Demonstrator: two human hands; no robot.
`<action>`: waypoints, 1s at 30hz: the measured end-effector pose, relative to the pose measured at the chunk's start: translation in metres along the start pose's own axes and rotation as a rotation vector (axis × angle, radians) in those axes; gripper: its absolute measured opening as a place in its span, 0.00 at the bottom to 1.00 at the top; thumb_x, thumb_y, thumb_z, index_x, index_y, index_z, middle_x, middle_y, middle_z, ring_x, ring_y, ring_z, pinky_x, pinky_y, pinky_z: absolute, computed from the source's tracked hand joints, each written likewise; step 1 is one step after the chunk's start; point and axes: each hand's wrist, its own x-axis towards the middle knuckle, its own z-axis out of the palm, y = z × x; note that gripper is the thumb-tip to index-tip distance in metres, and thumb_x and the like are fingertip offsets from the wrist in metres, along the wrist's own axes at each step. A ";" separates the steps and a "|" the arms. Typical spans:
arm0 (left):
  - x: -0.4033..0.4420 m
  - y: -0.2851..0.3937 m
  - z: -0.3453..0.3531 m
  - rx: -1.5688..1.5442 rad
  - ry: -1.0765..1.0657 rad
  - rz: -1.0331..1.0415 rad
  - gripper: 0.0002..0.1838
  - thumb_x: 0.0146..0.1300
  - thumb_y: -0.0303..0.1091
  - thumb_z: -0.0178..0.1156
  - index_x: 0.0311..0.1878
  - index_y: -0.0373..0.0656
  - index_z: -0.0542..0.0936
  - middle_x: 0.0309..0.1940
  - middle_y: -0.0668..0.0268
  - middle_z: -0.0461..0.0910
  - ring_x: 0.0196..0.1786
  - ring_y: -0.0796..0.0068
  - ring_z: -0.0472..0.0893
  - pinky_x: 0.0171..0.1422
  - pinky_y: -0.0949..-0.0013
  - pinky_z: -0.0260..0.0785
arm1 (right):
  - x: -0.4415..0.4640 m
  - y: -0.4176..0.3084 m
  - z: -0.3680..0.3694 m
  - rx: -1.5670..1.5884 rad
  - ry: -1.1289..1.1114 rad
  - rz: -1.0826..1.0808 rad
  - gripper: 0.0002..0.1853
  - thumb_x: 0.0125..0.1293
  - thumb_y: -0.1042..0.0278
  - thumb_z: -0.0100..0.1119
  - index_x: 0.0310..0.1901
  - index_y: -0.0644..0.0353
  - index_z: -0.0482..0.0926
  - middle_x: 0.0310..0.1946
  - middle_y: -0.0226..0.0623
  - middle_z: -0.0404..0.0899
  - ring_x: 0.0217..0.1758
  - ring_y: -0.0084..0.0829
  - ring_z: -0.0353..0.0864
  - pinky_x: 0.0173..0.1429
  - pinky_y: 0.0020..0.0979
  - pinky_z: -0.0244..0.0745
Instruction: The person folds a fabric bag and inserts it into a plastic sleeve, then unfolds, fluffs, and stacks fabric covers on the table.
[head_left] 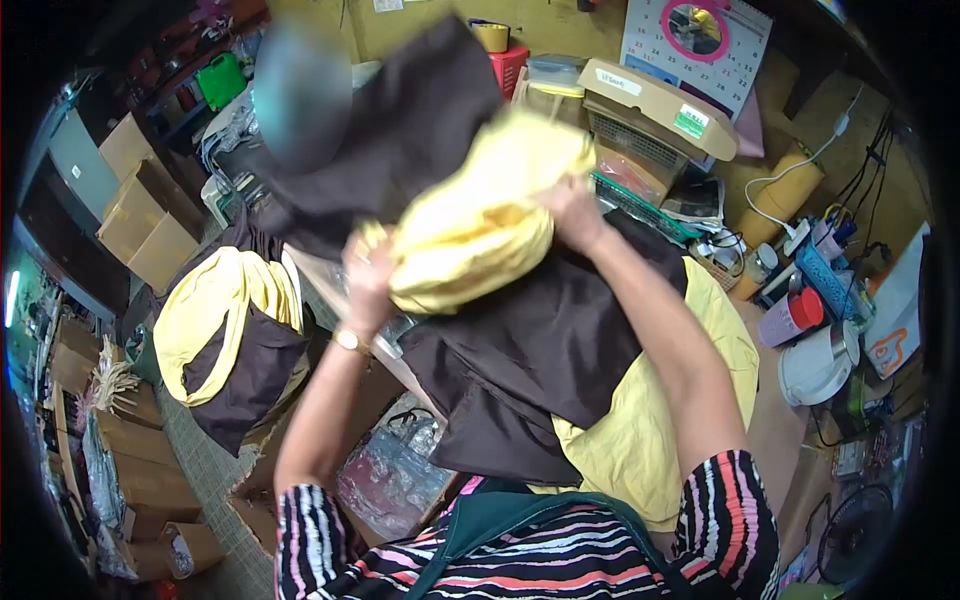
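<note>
A bundled yellow cloth [480,250], joined to or overlapping a dark brown piece [400,140], is held up in front of me, blurred by motion. My left hand [370,275] is closed on its near left edge, below a watch on the wrist. On the opposite side, my right hand [575,212] grips the yellow cloth's right edge. Beneath both hands, more dark brown fabric [530,360] and yellow fabric [640,440] lie spread over the table. The folds hide most of my fingertips.
To the left hangs or rests a pile of yellow and brown cloth [230,340]. Cardboard boxes [145,220] stand beyond it. At the table's back right are a long box [655,105], a pink cup [790,318] and a white container [818,365]. A plastic-wrapped bundle [395,480] sits low near me.
</note>
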 end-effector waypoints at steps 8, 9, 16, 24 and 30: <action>-0.038 0.024 0.043 -0.111 -0.277 -0.040 0.11 0.55 0.30 0.57 0.42 0.42 0.81 0.52 0.62 0.80 0.64 0.64 0.74 0.75 0.47 0.51 | -0.036 -0.015 -0.027 0.200 -0.518 0.282 0.19 0.58 0.70 0.61 0.53 0.54 0.77 0.49 0.44 0.80 0.56 0.43 0.78 0.63 0.41 0.65; -0.050 0.012 0.054 -0.104 -0.446 0.026 0.13 0.55 0.30 0.57 0.44 0.41 0.80 0.54 0.61 0.79 0.66 0.64 0.73 0.76 0.47 0.49 | -0.047 -0.015 -0.031 0.123 -0.535 0.247 0.25 0.57 0.72 0.63 0.58 0.56 0.74 0.57 0.49 0.76 0.63 0.47 0.74 0.68 0.41 0.63; 0.074 0.080 -0.099 -0.352 -0.489 -0.120 0.26 0.43 0.15 0.58 0.50 0.40 0.80 0.67 0.48 0.66 0.71 0.48 0.63 0.74 0.55 0.56 | -0.095 -0.063 -0.278 0.656 -0.292 0.895 0.15 0.60 0.72 0.64 0.48 0.67 0.78 0.42 0.37 0.81 0.45 0.27 0.80 0.53 0.28 0.73; 0.011 0.335 -0.064 -0.773 -0.770 0.717 0.32 0.55 0.45 0.66 0.61 0.40 0.73 0.62 0.56 0.73 0.66 0.61 0.71 0.69 0.56 0.62 | -0.208 -0.175 -0.403 0.508 -0.130 1.548 0.07 0.64 0.75 0.63 0.41 0.67 0.81 0.34 0.31 0.81 0.41 0.21 0.78 0.50 0.25 0.72; 0.046 0.335 -0.044 -1.105 -1.156 0.057 0.19 0.70 0.40 0.56 0.31 0.32 0.81 0.24 0.48 0.76 0.26 0.57 0.79 0.33 0.62 0.70 | -0.226 -0.226 -0.430 0.371 -0.089 1.522 0.05 0.63 0.77 0.63 0.39 0.67 0.80 0.33 0.32 0.82 0.41 0.21 0.78 0.50 0.24 0.72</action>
